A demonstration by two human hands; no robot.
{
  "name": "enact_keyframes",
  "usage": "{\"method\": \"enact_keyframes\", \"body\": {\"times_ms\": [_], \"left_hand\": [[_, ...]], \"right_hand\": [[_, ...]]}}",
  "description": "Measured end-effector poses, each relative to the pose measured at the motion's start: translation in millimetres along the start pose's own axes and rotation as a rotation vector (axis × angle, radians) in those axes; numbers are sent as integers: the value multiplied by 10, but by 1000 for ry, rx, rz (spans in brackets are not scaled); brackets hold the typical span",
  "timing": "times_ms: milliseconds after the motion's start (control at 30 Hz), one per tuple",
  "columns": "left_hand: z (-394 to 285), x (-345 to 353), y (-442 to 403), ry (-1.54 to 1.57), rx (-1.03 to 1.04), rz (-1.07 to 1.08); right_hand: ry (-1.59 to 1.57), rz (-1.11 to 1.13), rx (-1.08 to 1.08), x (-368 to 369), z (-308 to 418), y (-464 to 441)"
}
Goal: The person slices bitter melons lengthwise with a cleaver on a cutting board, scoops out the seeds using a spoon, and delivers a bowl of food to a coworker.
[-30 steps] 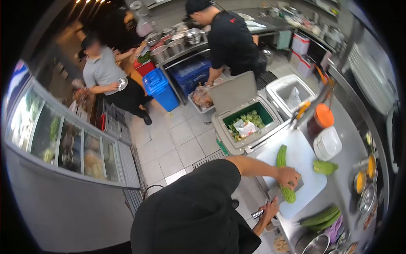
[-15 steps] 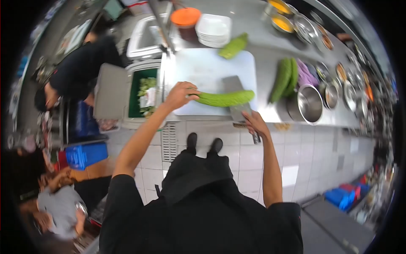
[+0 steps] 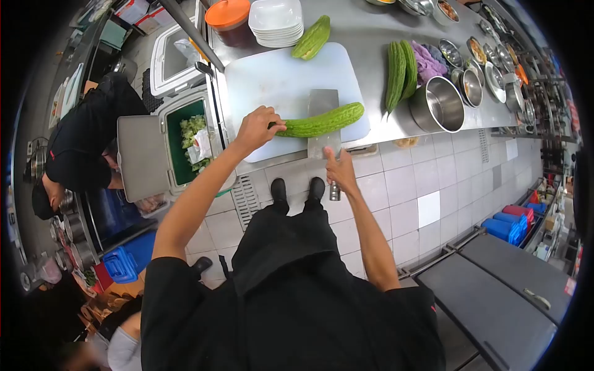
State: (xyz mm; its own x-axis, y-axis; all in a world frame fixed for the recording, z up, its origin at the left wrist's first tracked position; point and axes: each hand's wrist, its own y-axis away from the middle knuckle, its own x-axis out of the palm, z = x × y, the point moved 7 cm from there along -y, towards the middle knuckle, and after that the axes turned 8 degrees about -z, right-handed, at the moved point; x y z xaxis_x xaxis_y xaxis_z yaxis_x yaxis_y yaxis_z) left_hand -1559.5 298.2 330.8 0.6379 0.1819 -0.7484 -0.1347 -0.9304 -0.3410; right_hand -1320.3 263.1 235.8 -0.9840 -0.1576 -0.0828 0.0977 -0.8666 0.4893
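Observation:
A long, ridged green bitter melon lies across the near side of the white cutting board. My left hand is closed on its left end, fingertips pinching the tip. In my right hand is the handle of a cleaver, which points away from me. Its broad blade lies flat, with the melon crossing over it, so the middle of the blade is hidden. Another bitter melon piece rests at the board's far edge.
Two more bitter melons, a purple cloth and a steel pot stand right of the board. White dishes and an orange-lidded container are behind it. At left, an open green-lined bin holds scraps; a co-worker bends beyond.
The view has shifted, so the counter appears turned and further left. My right hand and the cleaver have moved left along the melon. My left hand still holds the melon's end.

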Motion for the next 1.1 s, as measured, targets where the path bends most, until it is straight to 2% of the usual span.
{"method": "enact_keyframes", "body": {"times_ms": [33,67,100,200,267,300,367,400,433,500,567,633,700,1000,1100], "left_hand": [[3,3,17,-3,-17,-4],[14,-7,3,-9,-30,-12],[12,-11,-20,-11,-19,-6],[26,-9,-15,-55,-26,23],[173,-18,-68,81,-158,111],[273,-30,-48,78,-145,121],[425,-187,-69,204,-37,-11],[476,-220,-43,123,-130,43],[480,-197,-31,123,-127,57],[365,-108,-13,11,45,116],[318,-58,-55,45,1,64],[279,-64,-94,83,-50,13],[192,-39,-131,3,81,24],[146,0,-195,-112,94,78],[103,-24,-210,-120,118,77]], "right_hand": [[-87,-52,6,93,-11,78],[34,-122,8,181,-91,81],[24,-129,6,330,-37,122],[5,-23,-4,636,-32,176],[-59,1,28,572,-20,144],[-116,28,71,524,-41,149],[-82,23,73,271,3,33],[-39,27,92,145,-32,4],[-36,61,84,42,50,-31],[-41,88,83,-110,188,-108],[-49,183,164,-136,223,-148],[-37,143,160,-171,251,-121],[-29,183,184,-152,239,-112],[-244,71,180,247,41,-1],[-205,-3,125,523,51,63]]}}
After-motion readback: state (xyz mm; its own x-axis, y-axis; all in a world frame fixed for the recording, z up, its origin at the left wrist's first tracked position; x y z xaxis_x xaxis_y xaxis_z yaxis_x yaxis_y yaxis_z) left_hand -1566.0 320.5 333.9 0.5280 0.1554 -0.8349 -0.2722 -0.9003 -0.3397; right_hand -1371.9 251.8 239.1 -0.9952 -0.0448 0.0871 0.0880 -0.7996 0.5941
